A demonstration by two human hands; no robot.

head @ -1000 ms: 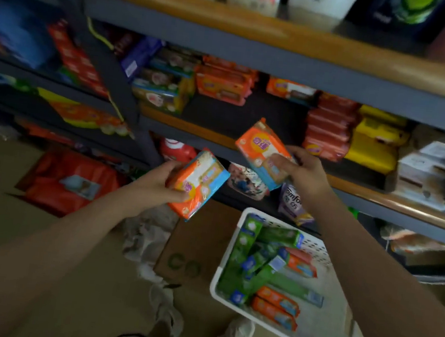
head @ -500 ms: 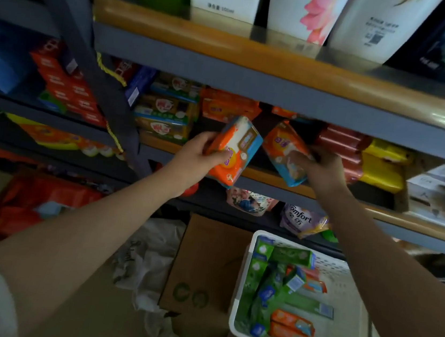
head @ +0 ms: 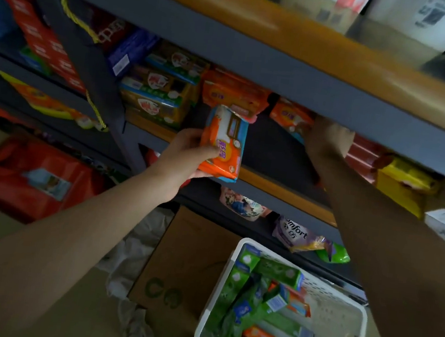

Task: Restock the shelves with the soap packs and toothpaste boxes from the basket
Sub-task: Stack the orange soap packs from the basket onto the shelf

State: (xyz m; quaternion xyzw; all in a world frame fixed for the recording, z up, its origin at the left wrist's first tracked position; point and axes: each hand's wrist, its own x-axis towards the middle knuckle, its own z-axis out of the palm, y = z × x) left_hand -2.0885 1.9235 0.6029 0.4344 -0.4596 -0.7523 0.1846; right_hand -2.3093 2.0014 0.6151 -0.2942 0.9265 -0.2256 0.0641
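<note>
An orange soap pack (head: 223, 143) is gripped upright, long axis vertical, in the left hand (head: 182, 157); the open shelf (head: 271, 146) gap lies at one o'clock. A second pack (head: 289, 116), held by the right hand (head: 328, 139), is already on the shelf.

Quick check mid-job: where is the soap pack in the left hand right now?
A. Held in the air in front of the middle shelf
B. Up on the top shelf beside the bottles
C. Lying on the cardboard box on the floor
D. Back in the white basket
A: the left hand grips the orange soap pack upright in front of the middle shelf, above the white basket.
</note>
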